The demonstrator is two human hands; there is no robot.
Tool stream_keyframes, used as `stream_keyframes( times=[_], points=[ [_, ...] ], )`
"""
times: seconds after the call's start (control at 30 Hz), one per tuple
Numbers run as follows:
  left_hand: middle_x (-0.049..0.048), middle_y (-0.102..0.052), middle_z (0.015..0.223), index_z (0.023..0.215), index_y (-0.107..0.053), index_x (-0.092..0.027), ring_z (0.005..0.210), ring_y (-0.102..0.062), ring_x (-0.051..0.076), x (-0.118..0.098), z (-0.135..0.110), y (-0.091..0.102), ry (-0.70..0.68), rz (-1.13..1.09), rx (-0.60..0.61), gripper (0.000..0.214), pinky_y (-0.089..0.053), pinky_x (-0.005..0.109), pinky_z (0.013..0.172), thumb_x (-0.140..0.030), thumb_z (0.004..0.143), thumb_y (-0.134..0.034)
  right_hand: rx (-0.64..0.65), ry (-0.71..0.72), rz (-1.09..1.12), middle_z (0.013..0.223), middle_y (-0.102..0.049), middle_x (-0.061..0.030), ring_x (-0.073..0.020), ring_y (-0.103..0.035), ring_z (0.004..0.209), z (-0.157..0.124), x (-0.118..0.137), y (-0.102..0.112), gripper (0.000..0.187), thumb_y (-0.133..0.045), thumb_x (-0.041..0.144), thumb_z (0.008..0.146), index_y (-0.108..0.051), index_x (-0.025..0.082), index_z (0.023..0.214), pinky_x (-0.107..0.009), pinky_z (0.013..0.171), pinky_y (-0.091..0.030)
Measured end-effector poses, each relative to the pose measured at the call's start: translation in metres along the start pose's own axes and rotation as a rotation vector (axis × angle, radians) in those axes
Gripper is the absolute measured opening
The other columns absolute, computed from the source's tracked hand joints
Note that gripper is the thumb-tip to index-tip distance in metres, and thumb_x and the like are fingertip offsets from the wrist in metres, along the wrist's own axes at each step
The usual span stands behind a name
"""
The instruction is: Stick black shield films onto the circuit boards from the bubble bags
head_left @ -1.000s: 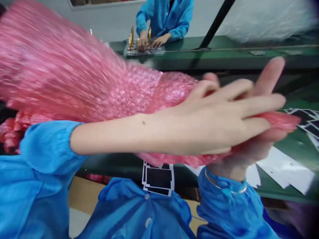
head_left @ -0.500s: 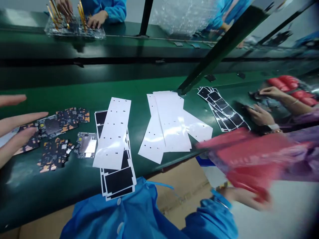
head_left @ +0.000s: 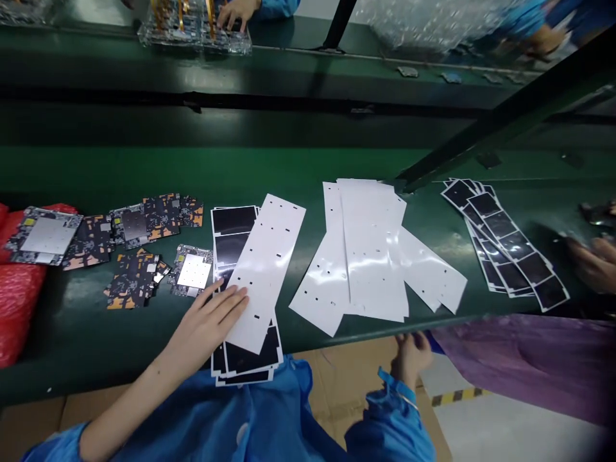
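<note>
My left hand (head_left: 209, 317) lies flat across a white perforated strip (head_left: 262, 269), at the near edge of a stack of black pads on white backing (head_left: 231, 231). My right hand (head_left: 411, 359) hangs below the bench edge above cardboard, holding nothing visible. To the left lie several dark circuit panels with orange patches (head_left: 137, 224), one bearing a silver square (head_left: 43, 236). A pile of white perforated strips (head_left: 370, 256) rests at centre, and further black pad sheets (head_left: 505, 244) lie to the right. A red bubble bag (head_left: 17, 308) sits at the left edge.
The green bench (head_left: 308, 167) runs across the view, crossed by a black strut (head_left: 500, 122). A co-worker's hand (head_left: 594, 263) shows at the right edge. Across the bench, another person's hand (head_left: 233, 9) touches a clear tray (head_left: 195, 32). A purple sheet (head_left: 529, 366) hangs near the floor.
The pink bubble bag is no longer in my hands, and red bubble wrap now shows at the left. My left hand has come onto the white strip. My right hand has dropped below the bench edge.
</note>
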State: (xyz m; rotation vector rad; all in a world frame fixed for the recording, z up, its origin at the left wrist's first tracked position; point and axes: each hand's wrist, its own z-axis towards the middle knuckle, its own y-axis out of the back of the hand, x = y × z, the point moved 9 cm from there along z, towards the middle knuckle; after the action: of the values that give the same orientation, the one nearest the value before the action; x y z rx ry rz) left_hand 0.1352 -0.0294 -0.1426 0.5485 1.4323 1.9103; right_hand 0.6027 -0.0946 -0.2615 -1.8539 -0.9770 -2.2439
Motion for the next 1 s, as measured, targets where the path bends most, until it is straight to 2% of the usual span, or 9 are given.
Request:
stream_keyframes(
  times=[0.1,0.2,0.27,0.33,0.43,0.67,0.73,0.87,1.0],
  points=[
    [0.0080,-0.068,0.137,0.132,-0.062,-0.012,0.125,-0.065,0.024,-0.005,0.021,-0.008,0.012,-0.014,-0.021,0.034,-0.045,0.047,0.116,-0.024,0.105,-0.047,-0.338,0.046,-0.014,0.123,-0.066,-0.0109,-0.0322,-0.065,0.113,-0.012,0.015,0.060,0.030,-0.061,0.038,0.096,-0.065,0.021,0.120,-0.059,0.097,-0.054],
    [0.0145,-0.056,0.150,0.144,-0.049,-0.006,0.142,-0.052,0.030,-0.031,0.052,-0.030,0.039,-0.127,0.051,0.059,-0.042,0.055,0.119,-0.049,0.104,-0.040,-0.497,0.241,-0.028,0.123,-0.068,-0.0070,-0.0397,-0.065,0.115,-0.053,0.076,0.085,0.025,-0.063,0.031,0.091,-0.068,0.033,0.115,-0.066,0.103,-0.049],
    [0.0196,-0.046,0.156,0.150,-0.040,-0.001,0.148,-0.043,0.030,-0.058,0.073,-0.042,0.024,-0.237,0.109,0.070,-0.041,0.052,0.121,-0.054,0.104,-0.037,-0.295,0.587,-0.059,0.120,-0.071,-0.0079,-0.0403,-0.066,0.115,-0.091,0.142,0.051,0.032,-0.059,0.026,0.093,-0.069,0.033,0.123,-0.067,0.105,-0.048],
    [0.0215,-0.041,0.159,0.150,-0.040,-0.001,0.151,-0.038,0.028,-0.078,0.087,-0.046,-0.008,-0.337,0.141,0.062,-0.040,0.046,0.123,-0.044,0.106,-0.037,0.292,0.906,-0.156,0.135,-0.068,-0.0086,-0.0385,-0.063,0.126,-0.138,0.190,-0.029,0.050,-0.056,0.024,0.096,-0.055,0.031,0.145,-0.066,0.106,-0.049],
    [0.0204,-0.048,0.155,0.141,-0.050,-0.002,0.153,-0.035,0.027,-0.071,0.082,-0.032,0.006,-0.391,0.118,0.042,-0.037,0.046,0.126,-0.015,0.103,-0.036,0.879,1.213,-0.336,0.154,-0.054,-0.0109,-0.0342,-0.048,0.145,-0.191,0.197,-0.112,0.063,-0.046,0.034,0.104,-0.024,0.028,0.163,-0.069,0.122,-0.026],
    [0.0097,-0.056,0.149,0.135,-0.057,-0.018,0.137,-0.056,0.022,0.045,-0.025,0.030,0.478,-0.367,-0.091,0.038,-0.032,0.051,0.129,-0.008,0.099,-0.049,0.811,1.176,-0.547,0.156,-0.051,-0.0115,-0.0355,-0.045,0.147,-0.119,0.183,-0.123,0.066,-0.054,0.031,0.103,-0.024,0.034,0.162,-0.075,0.122,-0.011],
    [0.0062,-0.060,0.145,0.131,-0.060,-0.021,0.132,-0.060,0.020,0.052,-0.045,0.038,0.559,-0.402,-0.130,0.038,-0.031,0.049,0.130,-0.006,0.097,-0.052,0.876,1.201,-0.456,0.160,-0.044,-0.0118,-0.0337,-0.039,0.150,-0.141,0.200,-0.123,0.071,-0.059,0.033,0.100,-0.024,0.033,0.162,-0.070,0.125,-0.015],
    [0.0045,-0.064,0.135,0.124,-0.064,-0.021,0.127,-0.062,0.018,0.037,-0.055,0.039,0.603,-0.480,-0.196,0.037,-0.036,0.044,0.128,-0.001,0.095,-0.053,1.347,1.304,-0.294,0.165,-0.032,-0.0171,-0.0334,-0.022,0.157,-0.241,0.210,-0.145,0.099,-0.062,0.060,0.091,-0.011,0.018,0.164,-0.063,0.126,-0.022],
    [0.0043,-0.066,0.125,0.122,-0.063,-0.021,0.120,-0.063,0.016,0.026,-0.060,0.035,0.617,-0.511,-0.210,0.036,-0.044,0.036,0.119,-0.001,0.095,-0.053,1.393,1.292,-0.199,0.157,-0.049,-0.0152,-0.0295,-0.034,0.153,-0.277,0.207,-0.162,0.088,-0.061,0.049,0.095,-0.015,0.018,0.164,-0.059,0.125,-0.031]
  ],
)
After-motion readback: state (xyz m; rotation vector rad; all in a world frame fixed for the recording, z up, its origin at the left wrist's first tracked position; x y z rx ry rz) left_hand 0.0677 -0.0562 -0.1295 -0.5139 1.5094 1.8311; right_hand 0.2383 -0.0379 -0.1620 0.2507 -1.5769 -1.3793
